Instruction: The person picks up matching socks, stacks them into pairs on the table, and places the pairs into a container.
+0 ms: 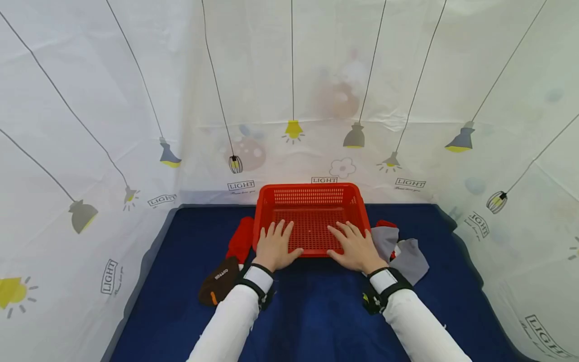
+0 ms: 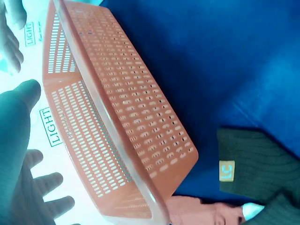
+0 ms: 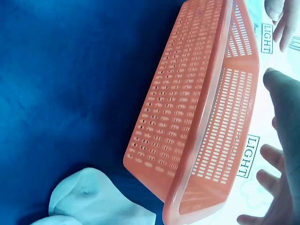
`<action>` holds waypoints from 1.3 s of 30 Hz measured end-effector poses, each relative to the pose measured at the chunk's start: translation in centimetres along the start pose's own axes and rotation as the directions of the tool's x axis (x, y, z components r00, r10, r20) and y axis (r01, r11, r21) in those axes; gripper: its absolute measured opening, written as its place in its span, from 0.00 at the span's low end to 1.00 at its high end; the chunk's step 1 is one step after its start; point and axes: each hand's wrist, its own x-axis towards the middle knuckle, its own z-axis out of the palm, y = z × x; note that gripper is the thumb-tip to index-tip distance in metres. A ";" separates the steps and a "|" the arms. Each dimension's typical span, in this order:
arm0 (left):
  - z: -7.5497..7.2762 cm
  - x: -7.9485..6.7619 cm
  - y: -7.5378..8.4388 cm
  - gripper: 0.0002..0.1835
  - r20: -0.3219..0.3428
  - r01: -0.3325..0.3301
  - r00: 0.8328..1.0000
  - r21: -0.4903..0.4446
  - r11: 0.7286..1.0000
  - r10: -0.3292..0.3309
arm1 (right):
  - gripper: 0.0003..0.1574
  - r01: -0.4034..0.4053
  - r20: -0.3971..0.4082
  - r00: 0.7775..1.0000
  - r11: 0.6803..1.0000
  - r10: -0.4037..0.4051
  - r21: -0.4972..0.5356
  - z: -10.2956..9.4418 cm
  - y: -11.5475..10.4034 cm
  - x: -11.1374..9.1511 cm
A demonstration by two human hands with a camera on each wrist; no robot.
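Red basket (image 1: 309,221), rectangular, openwork, smooth-rimmed, upright

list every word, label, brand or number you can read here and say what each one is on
"LIGHT": framed, repeated across the white patterned sheet.
"COTTON": on the brown sock.
Small script under the "LIGHT" frames: too small to read with certainty.
Small tag on the brown sock: bears characters, sideways and too unclear to read.
Red basket: no lettering that I can make out.
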 end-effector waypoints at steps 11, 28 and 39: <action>1.7 -1.7 0.6 0.38 -0.278 -0.050 0.959 0.034 0.998 0.057 | 0.32 0.065 -0.209 0.975 0.996 -0.078 -0.064 1.6 -0.8 -1.4; 5.7 -4.2 0.7 0.23 -0.590 -0.114 0.794 0.092 0.989 0.147 | 0.22 0.123 -0.308 0.940 0.988 -0.145 -0.091 3.6 -1.7 -4.2; 8.1 -5.7 0.2 0.19 -0.643 -0.132 0.752 0.067 0.989 0.144 | 0.21 0.090 -0.250 0.963 0.994 -0.103 -0.063 5.9 -2.0 -6.3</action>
